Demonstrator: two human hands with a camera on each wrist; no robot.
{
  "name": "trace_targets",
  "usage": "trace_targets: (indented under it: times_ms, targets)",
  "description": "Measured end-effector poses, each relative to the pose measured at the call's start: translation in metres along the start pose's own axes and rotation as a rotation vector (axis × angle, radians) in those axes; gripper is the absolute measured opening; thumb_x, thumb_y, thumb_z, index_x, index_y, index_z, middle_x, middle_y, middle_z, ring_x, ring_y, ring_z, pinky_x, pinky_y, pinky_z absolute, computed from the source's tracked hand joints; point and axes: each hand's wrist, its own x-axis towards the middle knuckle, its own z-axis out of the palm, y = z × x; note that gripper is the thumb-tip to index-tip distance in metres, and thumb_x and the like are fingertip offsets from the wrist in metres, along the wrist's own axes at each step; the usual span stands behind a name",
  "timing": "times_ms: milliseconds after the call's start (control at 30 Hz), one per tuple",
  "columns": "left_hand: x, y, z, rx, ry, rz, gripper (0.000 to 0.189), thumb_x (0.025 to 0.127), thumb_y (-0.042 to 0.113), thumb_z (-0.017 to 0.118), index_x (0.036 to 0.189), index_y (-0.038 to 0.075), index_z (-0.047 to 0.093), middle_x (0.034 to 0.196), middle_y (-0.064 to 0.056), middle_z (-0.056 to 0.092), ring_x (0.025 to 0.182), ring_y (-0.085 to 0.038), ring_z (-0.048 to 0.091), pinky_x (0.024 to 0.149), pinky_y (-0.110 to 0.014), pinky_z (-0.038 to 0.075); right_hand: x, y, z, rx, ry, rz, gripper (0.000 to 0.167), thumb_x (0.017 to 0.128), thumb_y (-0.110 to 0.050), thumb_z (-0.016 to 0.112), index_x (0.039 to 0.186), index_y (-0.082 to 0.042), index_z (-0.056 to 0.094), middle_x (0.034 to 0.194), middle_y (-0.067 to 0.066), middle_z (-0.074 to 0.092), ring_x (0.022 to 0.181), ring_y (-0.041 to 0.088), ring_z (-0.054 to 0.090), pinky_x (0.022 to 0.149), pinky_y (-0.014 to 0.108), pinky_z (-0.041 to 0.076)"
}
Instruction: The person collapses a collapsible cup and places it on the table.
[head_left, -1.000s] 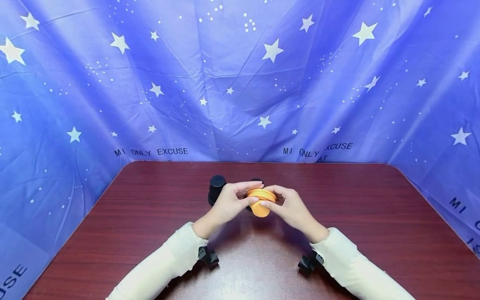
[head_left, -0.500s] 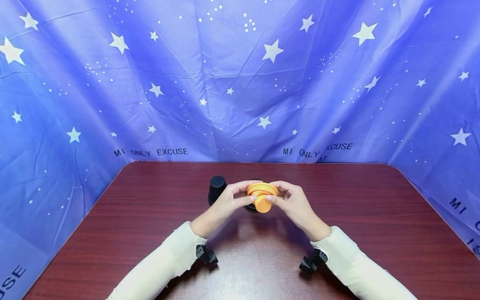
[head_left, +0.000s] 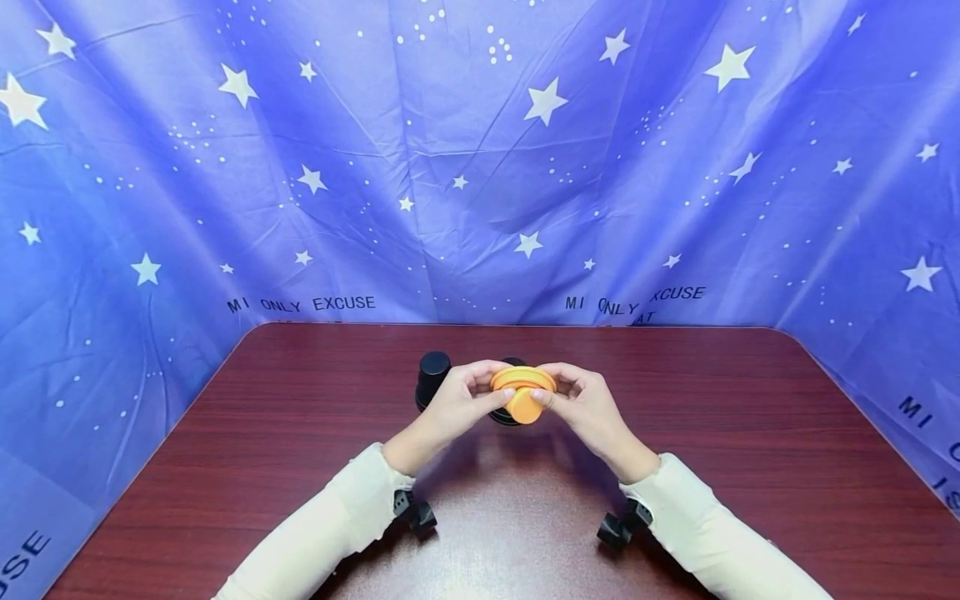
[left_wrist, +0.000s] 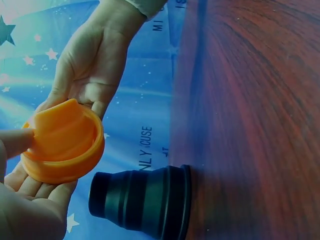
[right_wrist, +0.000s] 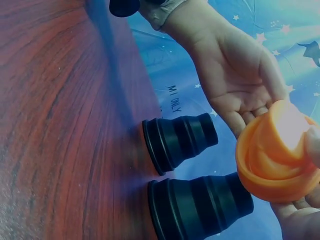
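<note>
Both hands hold an orange collapsible cup (head_left: pixel 523 379) up over the table, its wide ring facing away and its small end towards me. In the wrist views, the cup's small end (left_wrist: pixel 60 125) sits tilted and partly sunk inside the ring. My left hand (head_left: pixel 450 404) grips the left side of the cup, thumb on the folded part and fingers round the ring. Opposite it, my right hand (head_left: pixel 592 412) grips the right side, its thumb pressing the small end. Some fingers are hidden behind the ring.
Two black stepped, cone-shaped cups (right_wrist: pixel 182 142) stand wide end down on the dark red wooden table (head_left: pixel 315 392). One black cup (head_left: pixel 435 371) is beside the left hand; the other is partly hidden behind the orange cup. A blue star-patterned curtain (head_left: pixel 480 167) hangs behind the table.
The orange cup's small end has tilted and been pressed further into the ring. Both hands have shifted slightly, the right thumb moving onto the small end. The black cups stay where they were.
</note>
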Motion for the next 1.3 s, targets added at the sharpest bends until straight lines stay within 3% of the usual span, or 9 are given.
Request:
trace_targets:
  times_ms: [267, 433, 633, 833, 1000, 1200, 1300]
  targets:
    - [0.001, -0.005, -0.001, 0.138, 0.009, 0.045, 0.032, 0.090, 0.002, 0.061, 0.121, -0.007, 0.059, 0.107, -0.022, 0.066, 0.085, -0.007, 0.065, 0.075, -0.025, 0.055, 0.001, 0.002, -0.001, 0.038, -0.044, -0.022, 0.029, 0.082, 0.001, 0.069, 0.109, 0.009, 0.061, 0.090, 0.007, 0.067, 0.077, 0.009, 0.065, 0.068, 0.023, 0.055]
    - [0.000, -0.002, -0.001, 0.274, -0.008, 0.065, 0.036, 0.088, 0.003, 0.064, 0.123, -0.004, 0.060, 0.111, -0.018, 0.067, 0.084, -0.006, 0.063, 0.071, -0.021, 0.053, 0.000, 0.003, 0.000, -0.032, -0.061, -0.044, 0.029, 0.082, -0.002, 0.070, 0.109, 0.007, 0.063, 0.096, 0.018, 0.067, 0.085, 0.011, 0.065, 0.076, 0.022, 0.054]
    - [0.001, 0.002, 0.000, 0.375, -0.041, 0.081, 0.038, 0.086, 0.001, 0.066, 0.123, -0.003, 0.060, 0.110, -0.015, 0.067, 0.080, -0.005, 0.061, 0.066, -0.018, 0.052, -0.001, 0.000, -0.001, -0.137, -0.109, -0.042, 0.030, 0.082, -0.004, 0.071, 0.110, 0.006, 0.064, 0.098, 0.018, 0.068, 0.085, 0.011, 0.065, 0.073, 0.022, 0.054]
    - [0.002, -0.001, -0.001, 0.283, -0.052, 0.064, 0.038, 0.086, 0.001, 0.066, 0.123, -0.004, 0.060, 0.112, -0.018, 0.066, 0.090, -0.012, 0.065, 0.073, -0.021, 0.054, 0.000, -0.002, -0.002, -0.171, -0.108, -0.062, 0.026, 0.081, 0.002, 0.070, 0.106, 0.006, 0.064, 0.092, 0.017, 0.068, 0.080, 0.010, 0.064, 0.071, 0.023, 0.055]
    - [0.003, 0.003, -0.002, 0.165, -0.035, 0.037, 0.042, 0.089, 0.004, 0.063, 0.129, -0.005, 0.054, 0.120, -0.021, 0.062, 0.102, -0.023, 0.063, 0.082, -0.025, 0.053, 0.001, -0.005, -0.003, -0.107, -0.063, -0.121, 0.023, 0.081, 0.007, 0.068, 0.104, 0.008, 0.062, 0.087, 0.016, 0.066, 0.076, 0.007, 0.061, 0.067, 0.021, 0.054]
    - [0.001, 0.014, 0.002, 0.085, -0.028, -0.029, 0.043, 0.093, 0.001, 0.056, 0.134, -0.006, 0.047, 0.121, -0.023, 0.060, 0.096, -0.013, 0.063, 0.082, -0.025, 0.052, 0.002, -0.002, -0.003, -0.045, 0.055, -0.145, 0.025, 0.081, 0.007, 0.068, 0.105, 0.008, 0.062, 0.085, 0.010, 0.064, 0.077, 0.008, 0.060, 0.066, 0.021, 0.053]
    - [0.002, 0.005, 0.002, 0.051, -0.018, -0.008, 0.043, 0.092, 0.001, 0.057, 0.134, -0.005, 0.047, 0.121, -0.023, 0.060, 0.094, -0.012, 0.063, 0.082, -0.028, 0.053, 0.001, -0.003, -0.003, -0.030, 0.072, -0.133, 0.025, 0.082, 0.004, 0.069, 0.105, 0.009, 0.062, 0.085, 0.013, 0.065, 0.077, 0.007, 0.061, 0.067, 0.021, 0.053]
